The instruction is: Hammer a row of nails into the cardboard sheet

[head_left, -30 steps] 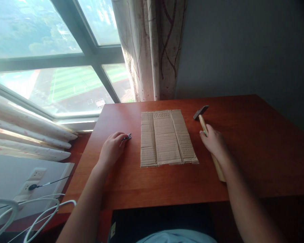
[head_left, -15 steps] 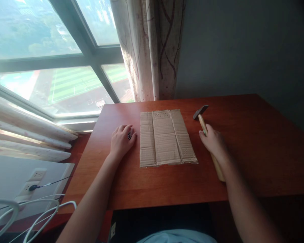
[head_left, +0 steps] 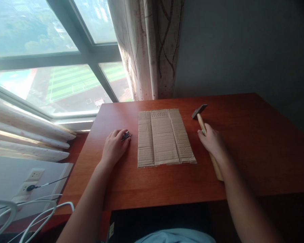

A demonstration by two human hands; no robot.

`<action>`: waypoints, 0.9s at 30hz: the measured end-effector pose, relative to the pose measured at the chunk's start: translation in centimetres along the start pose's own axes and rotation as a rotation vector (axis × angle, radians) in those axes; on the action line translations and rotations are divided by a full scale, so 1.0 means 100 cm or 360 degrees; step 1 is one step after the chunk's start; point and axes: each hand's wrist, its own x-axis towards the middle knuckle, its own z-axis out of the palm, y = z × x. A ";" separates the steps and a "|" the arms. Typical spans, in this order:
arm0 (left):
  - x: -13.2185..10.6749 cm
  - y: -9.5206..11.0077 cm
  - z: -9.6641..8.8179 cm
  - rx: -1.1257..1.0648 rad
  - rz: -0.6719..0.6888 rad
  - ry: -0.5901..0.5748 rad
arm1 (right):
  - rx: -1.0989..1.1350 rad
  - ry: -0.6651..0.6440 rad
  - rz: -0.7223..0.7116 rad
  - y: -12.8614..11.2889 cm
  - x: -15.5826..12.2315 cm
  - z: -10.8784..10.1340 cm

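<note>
My left hand (head_left: pixel 115 145) rests on the desk left of the cardboard, thumb and fingers apart around a small pile of dark nails (head_left: pixel 126 136). The nails lie on the wood, partly covered by the fingertips. My right hand (head_left: pixel 211 139) is closed around the wooden handle of a hammer (head_left: pixel 201 123). The hammer's dark metal head points away from me, and its handle end shows below my wrist. Between my hands lies a flat piece of cardboard (head_left: pixel 166 138), creased lengthwise, with rows of small dark holes or dots near its far edge.
The reddish-brown wooden desk (head_left: pixel 255 145) extends to the right. A window (head_left: pixel 71 81) and patterned curtain (head_left: pixel 147 50) stand behind and to the left. White cables (head_left: pixel 40 216) and a wall socket (head_left: pixel 27 187) are at the lower left.
My left hand has drawn back slightly to the left and toward me, so more of the nails show. My right hand and the hammer stay about where they were.
</note>
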 end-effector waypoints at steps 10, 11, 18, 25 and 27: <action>-0.002 -0.005 -0.004 -0.0043 0.0005 -0.0014 | -0.0025 0.0010 0.0003 -0.002 -0.001 -0.001; 0.000 -0.001 -0.004 -0.0029 0.0001 -0.0006 | -0.0027 0.0010 0.0000 -0.002 -0.001 -0.001; 0.015 0.024 0.005 0.0145 -0.0120 0.0052 | 0.0033 -0.0007 0.0027 0.000 0.000 -0.001; 0.013 0.013 0.010 0.0142 -0.0116 0.0120 | 0.0034 0.0004 0.0029 -0.002 -0.001 -0.001; 0.012 0.011 0.010 0.0119 -0.0111 0.0115 | 0.0028 0.0001 0.0035 -0.002 -0.001 -0.002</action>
